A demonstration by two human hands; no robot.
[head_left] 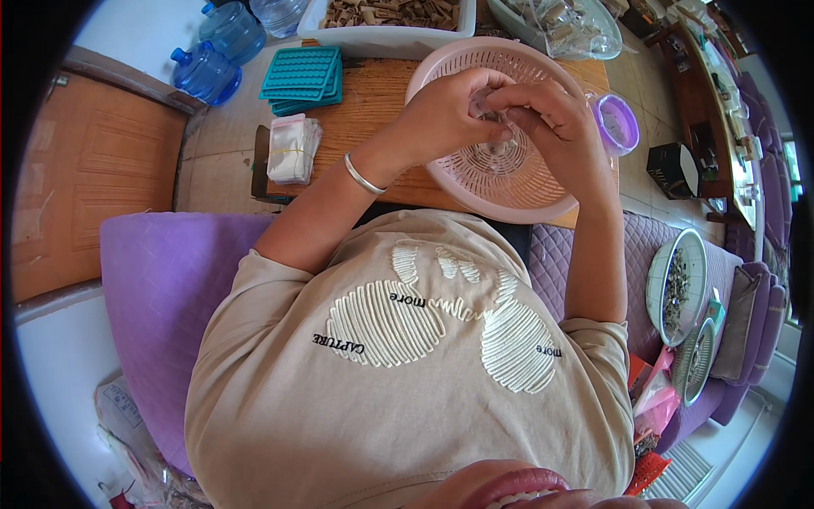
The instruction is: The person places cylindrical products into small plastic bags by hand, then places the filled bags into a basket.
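While the left hand [456,109] holds a small clear item [481,105] between curled fingers, pink basket [527,193] below them, the right hand [555,119] adjoins rightward, its grip and the item's long axis indeterminable.

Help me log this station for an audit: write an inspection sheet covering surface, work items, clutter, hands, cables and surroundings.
Surface: wooden table.
Work items: pink basket on the table; small clear item at the fingers, details unclear.
Clutter: stacked teal trays, banded clear bags, white bin of brown pieces, purple-rimmed tub.
Hands: left hand and right hand meet above the basket; left fingers curl around the clear item, right fingertips reach toward it, partly hidden.
Cables: nothing seen for certain.
Surroundings: blue water bottles and wooden door at left, purple seat, pale green basket of small pieces at right.
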